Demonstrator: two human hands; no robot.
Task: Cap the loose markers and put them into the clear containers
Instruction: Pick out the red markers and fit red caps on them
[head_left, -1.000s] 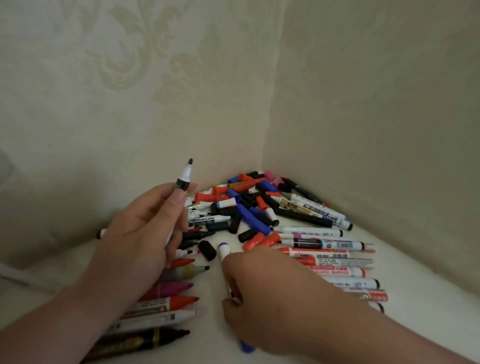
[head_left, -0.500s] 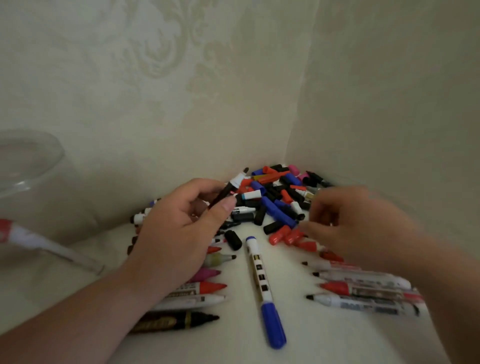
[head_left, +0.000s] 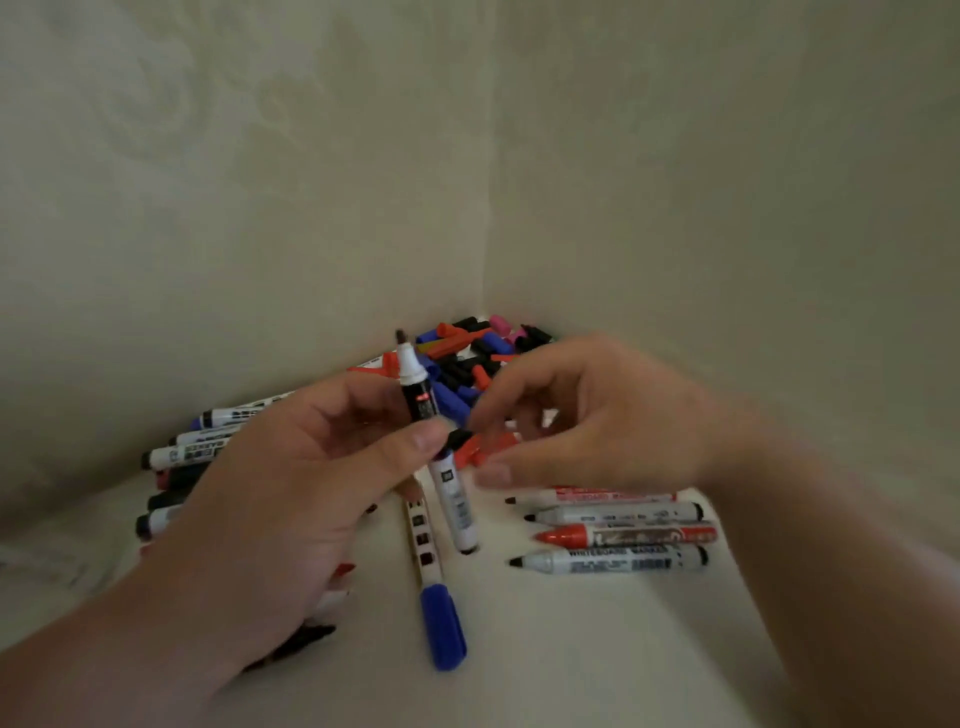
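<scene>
My left hand (head_left: 291, 493) grips an uncapped black marker (head_left: 415, 379) between thumb and fingers, tip pointing up, its white barrel running down past the thumb. My right hand (head_left: 597, 415) is blurred, with fingers curled just right of that marker. It pinches a small black cap (head_left: 458, 438) at the fingertips, over some red caps (head_left: 488, 448). Behind both hands a pile of loose caps and markers (head_left: 467, 353) fills the corner. No clear container is in view.
A blue-capped marker (head_left: 441, 623) lies on the white surface in front. Several uncapped markers (head_left: 613, 535) lie in a row at the right. More markers (head_left: 192, 452) lie at the left, partly under my left hand. Two pale walls meet right behind the pile.
My left hand raised the black marker upright. My right hand moved left from the pile toward it with a cap. The view shifted right, and the clear container left the frame.
</scene>
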